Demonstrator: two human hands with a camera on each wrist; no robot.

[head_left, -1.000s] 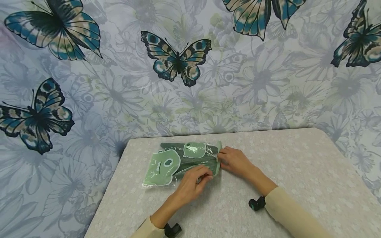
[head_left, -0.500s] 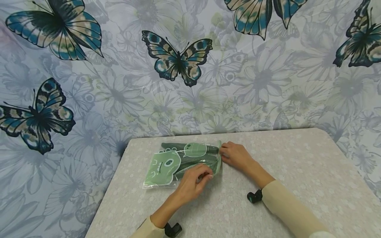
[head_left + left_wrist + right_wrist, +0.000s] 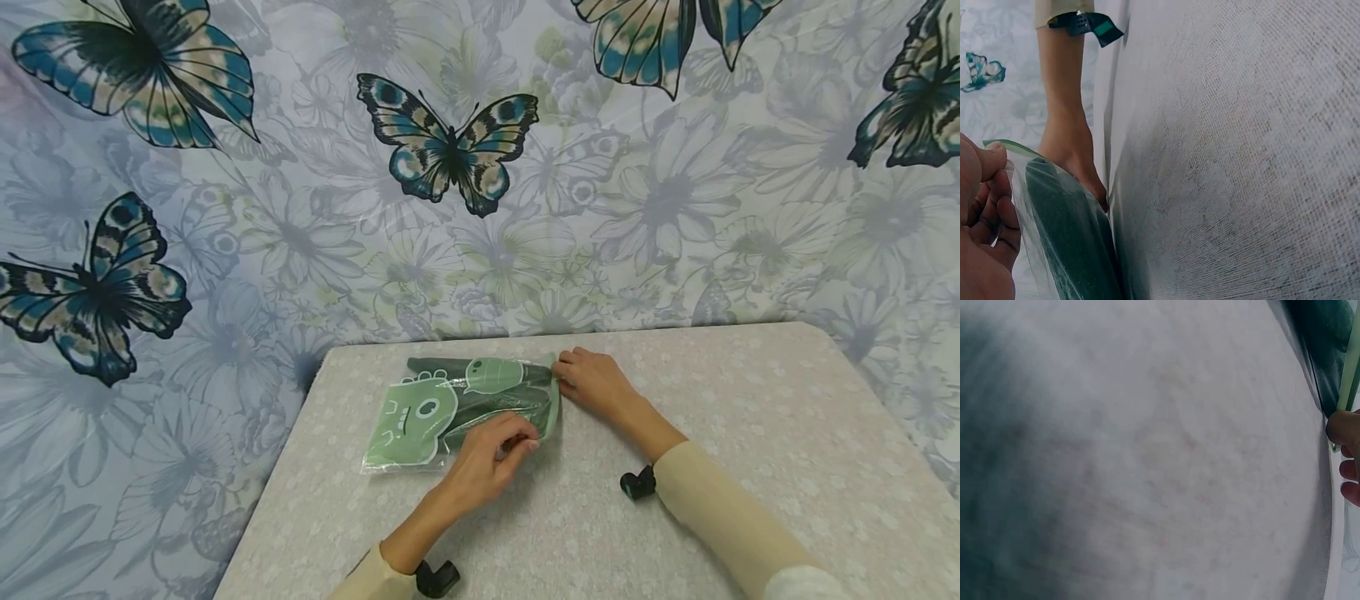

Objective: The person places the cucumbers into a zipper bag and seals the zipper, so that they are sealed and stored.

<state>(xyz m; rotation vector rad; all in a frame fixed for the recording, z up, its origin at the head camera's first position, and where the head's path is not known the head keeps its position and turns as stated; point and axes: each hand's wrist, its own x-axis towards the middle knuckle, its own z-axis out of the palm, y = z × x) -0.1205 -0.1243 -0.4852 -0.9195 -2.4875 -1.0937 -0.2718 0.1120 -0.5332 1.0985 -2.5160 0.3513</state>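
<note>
A clear plastic bag [image 3: 420, 425] printed with a light green cartoon dinosaur lies on the table, and dark green contents of unclear kind show through it. Along its right end runs a light green strip [image 3: 553, 408]. My left hand [image 3: 487, 462] pinches the near end of that strip; in the left wrist view its thumb and finger hold the strip's corner [image 3: 1013, 147]. At the far end, my right hand [image 3: 600, 387] grips the strip between thumb and fingers. The right wrist view shows that thumb [image 3: 1341, 428] pressed on the green edge.
The table [image 3: 712, 400] has a pale patterned cover and rounded far corners. Directly behind it hangs a floral backdrop [image 3: 637, 250] with large butterflies. A small black device [image 3: 637, 483] sits at each wrist.
My right hand has moved slightly away from me along the strip to the bag's far right corner. The left hand stays in place, and the bag has barely shifted.
</note>
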